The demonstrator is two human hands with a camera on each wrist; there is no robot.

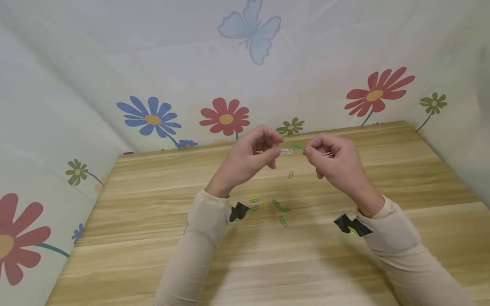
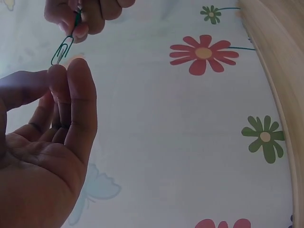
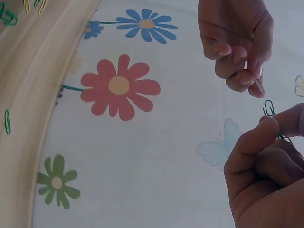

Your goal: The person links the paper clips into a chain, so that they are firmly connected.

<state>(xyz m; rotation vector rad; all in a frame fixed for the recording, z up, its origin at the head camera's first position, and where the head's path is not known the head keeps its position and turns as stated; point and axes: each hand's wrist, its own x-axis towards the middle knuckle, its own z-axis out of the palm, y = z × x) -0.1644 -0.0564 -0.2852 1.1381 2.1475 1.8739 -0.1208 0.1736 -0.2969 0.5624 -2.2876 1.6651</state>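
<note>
Left hand: the person's left hand [image 1: 252, 148] pinches one end of a white, looped wire paper clip [image 1: 286, 151] between thumb and fingertip, the other fingers loosely bent.
Right hand: the right hand [image 1: 337, 163] grips a green, looped wire paper clip [image 1: 298, 146] between thumb and curled forefinger; one end pokes out towards the white one.
Pale wires: thin whitish strands [image 1: 328, 154] show within the right hand, perhaps more clips, though the fingers cover too much to be sure.
Gap: from here the two held clips are close, tips apart, with a narrow space between the hands.
Loose clips: below, a green clip [image 1: 290, 174] lies alone; nearer the person, yellow clips [image 1: 266, 204] and more green clips [image 1: 283, 221] are scattered between the forearms.
Table: the light, wood-grained tabletop [image 1: 153, 182] stretches broadly past both beige sleeves [image 1: 208, 216].
Edges: its far edge runs just behind the hands, along a white, flower-printed backdrop [image 1: 172, 63]; the side edges lie well away from the clips.
</note>
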